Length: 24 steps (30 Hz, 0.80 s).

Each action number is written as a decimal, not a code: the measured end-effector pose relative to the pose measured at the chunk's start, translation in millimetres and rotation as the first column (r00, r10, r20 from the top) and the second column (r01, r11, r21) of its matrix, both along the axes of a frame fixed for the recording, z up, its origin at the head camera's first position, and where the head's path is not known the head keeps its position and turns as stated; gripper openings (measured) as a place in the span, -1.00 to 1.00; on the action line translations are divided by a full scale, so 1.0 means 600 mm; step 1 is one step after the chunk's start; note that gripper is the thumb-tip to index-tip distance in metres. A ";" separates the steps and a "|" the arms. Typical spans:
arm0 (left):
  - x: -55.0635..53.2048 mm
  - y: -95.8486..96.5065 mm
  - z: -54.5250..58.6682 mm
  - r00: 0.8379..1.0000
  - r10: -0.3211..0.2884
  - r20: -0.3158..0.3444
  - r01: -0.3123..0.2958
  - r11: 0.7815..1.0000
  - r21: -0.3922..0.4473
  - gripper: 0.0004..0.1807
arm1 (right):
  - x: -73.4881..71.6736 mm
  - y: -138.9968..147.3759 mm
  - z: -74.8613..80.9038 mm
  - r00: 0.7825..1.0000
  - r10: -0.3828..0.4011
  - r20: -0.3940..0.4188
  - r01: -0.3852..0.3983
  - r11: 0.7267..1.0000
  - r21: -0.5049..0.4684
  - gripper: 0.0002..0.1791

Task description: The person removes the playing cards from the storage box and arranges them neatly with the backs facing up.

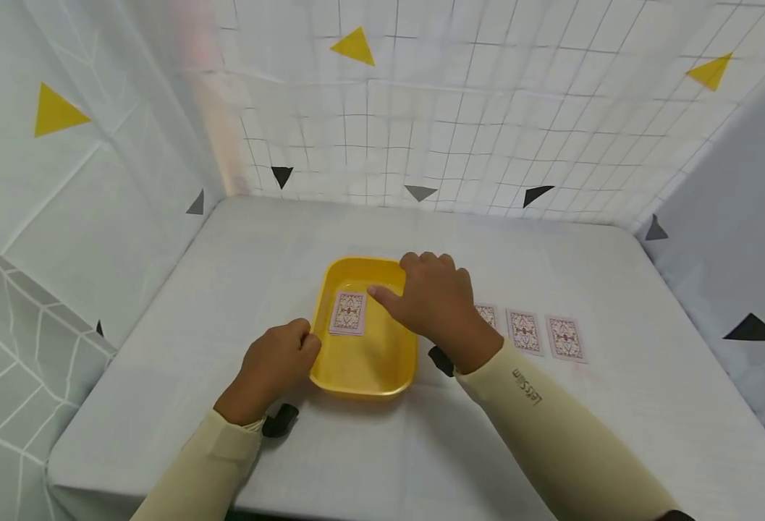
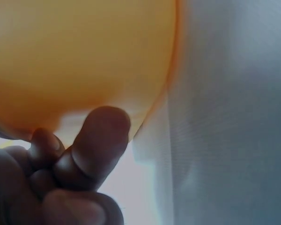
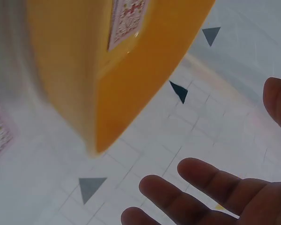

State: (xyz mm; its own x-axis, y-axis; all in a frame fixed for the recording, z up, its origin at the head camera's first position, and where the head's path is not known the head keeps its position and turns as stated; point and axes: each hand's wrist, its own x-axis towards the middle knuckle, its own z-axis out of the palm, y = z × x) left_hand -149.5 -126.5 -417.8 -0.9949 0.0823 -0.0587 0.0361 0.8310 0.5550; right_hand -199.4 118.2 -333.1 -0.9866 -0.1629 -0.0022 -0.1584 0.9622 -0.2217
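Note:
A yellow plastic tray [image 1: 382, 362] lies on the table, with a small stack of playing cards [image 1: 347, 313] face down inside it. At the tray's left rim, my left hand [image 1: 276, 365] grips the edge; in the left wrist view its curled fingers [image 2: 103, 140] lie against the yellow wall. My right hand [image 1: 437, 300] is over the tray's far right side, thumb apart from the fingers. In the right wrist view nothing lies between that thumb and the fingers [image 3: 201, 180], and they look apart from the tray [image 3: 131, 89].
Right of the tray, several face-down cards lie in a row: one partly hidden card [image 1: 485, 314] by my right wrist, a middle card [image 1: 524, 332] and a far-right card [image 1: 566, 339]. White sheeting [image 1: 460, 130] with taped triangles hangs behind the white table [image 1: 258, 239].

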 end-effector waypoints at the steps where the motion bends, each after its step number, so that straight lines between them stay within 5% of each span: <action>1: 0.000 -0.001 0.000 1.000 0.000 0.000 0.000 1.000 0.000 -0.73 | -0.003 -0.010 0.001 1.000 0.010 -0.003 -0.010 1.000 0.004 -0.09; 13: -0.004 -0.003 -0.004 1.000 -0.017 -0.026 0.017 1.000 0.009 -0.72 | -0.038 -0.088 -0.024 0.999 0.014 0.030 -0.016 0.998 0.060 -0.15; 24: 0.001 -0.006 -0.011 0.998 -0.022 -0.062 0.023 1.000 0.016 -0.71 | -0.054 -0.127 -0.085 0.974 0.021 0.226 -0.055 0.988 0.142 -0.39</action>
State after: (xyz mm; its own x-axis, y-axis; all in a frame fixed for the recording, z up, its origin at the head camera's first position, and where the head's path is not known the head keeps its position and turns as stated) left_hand -148.9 -130.0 -424.2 -0.9945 0.1048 0.0040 0.0887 0.8205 0.5647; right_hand -231.8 42.1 -384.0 -0.9514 -0.1818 -0.2485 -0.1580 0.9810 -0.1125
